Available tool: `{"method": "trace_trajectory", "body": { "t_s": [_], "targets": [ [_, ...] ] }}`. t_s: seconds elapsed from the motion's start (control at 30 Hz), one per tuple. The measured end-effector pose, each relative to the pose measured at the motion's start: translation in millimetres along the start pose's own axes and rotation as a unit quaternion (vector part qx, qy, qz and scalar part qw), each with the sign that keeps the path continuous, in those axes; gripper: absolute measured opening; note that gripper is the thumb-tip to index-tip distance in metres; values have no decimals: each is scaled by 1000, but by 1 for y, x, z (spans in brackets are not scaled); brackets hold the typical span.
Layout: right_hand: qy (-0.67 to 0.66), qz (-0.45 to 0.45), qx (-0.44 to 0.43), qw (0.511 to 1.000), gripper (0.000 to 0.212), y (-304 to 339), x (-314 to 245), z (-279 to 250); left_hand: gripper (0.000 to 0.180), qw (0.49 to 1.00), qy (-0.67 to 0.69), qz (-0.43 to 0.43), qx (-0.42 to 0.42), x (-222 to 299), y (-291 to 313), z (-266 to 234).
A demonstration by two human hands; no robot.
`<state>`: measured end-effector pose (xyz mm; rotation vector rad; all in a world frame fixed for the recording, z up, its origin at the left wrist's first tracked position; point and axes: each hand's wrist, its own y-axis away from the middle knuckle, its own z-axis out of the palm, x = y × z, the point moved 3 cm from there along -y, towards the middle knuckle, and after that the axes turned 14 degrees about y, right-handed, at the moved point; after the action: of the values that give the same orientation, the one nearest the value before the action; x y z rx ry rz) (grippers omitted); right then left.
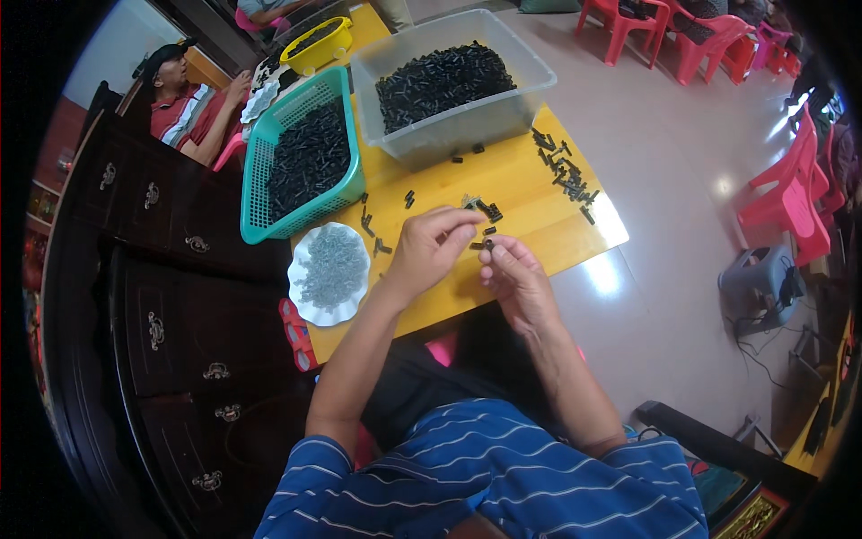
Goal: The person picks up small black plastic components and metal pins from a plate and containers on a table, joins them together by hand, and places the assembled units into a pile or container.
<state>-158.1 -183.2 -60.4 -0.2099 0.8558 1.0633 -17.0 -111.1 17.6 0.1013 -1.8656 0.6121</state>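
My right hand pinches a small black tube between thumb and fingers, over the near edge of the yellow table. Just left of it, my left hand is closed in a pinch, its fingertips close to the tube; whatever lies between them is too small to make out. Beyond my fingertips lies a little heap of black tubes with some small clear pieces. A white scalloped plate full of thin clear pieces sits left of my left hand.
Behind stand a teal basket and a translucent bin, both filled with black tubes. More loose tubes lie along the right edge. A yellow basket and a seated person are farther back. Dark drawers flank the left; pink chairs stand right.
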Motion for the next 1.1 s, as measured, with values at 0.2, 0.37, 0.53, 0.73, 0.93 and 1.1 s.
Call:
{"method": "trace_trajectory", "body": {
  "t_s": [0.2, 0.37, 0.53, 0.73, 0.93, 1.1],
  "targets": [
    [6, -5, -1, 1000, 22, -2, 2, 0, 13, 960, -269, 64, 48, -38, -6, 4],
    [9, -4, 1, 1000, 22, 0, 1, 0, 5, 930, -355, 95, 25, -51, -14, 8],
    [9, -1, 0, 1000, 21, 0, 0, -1, 4, 919, -374, 123, -2, -61, -18, 11],
    [9, 1, -3, 1000, 20, 0, 0, 2, 2, 910, -391, 132, -28, -63, -19, 11],
    [14, -1, -3, 1000, 17, 0, 1, 1, 4, 913, -384, 115, -73, -63, -20, 11],
    [13, 0, -1, 1000, 17, 0, 1, 1, 6, 926, -351, 101, -98, -55, -19, 15]
  ]
}}
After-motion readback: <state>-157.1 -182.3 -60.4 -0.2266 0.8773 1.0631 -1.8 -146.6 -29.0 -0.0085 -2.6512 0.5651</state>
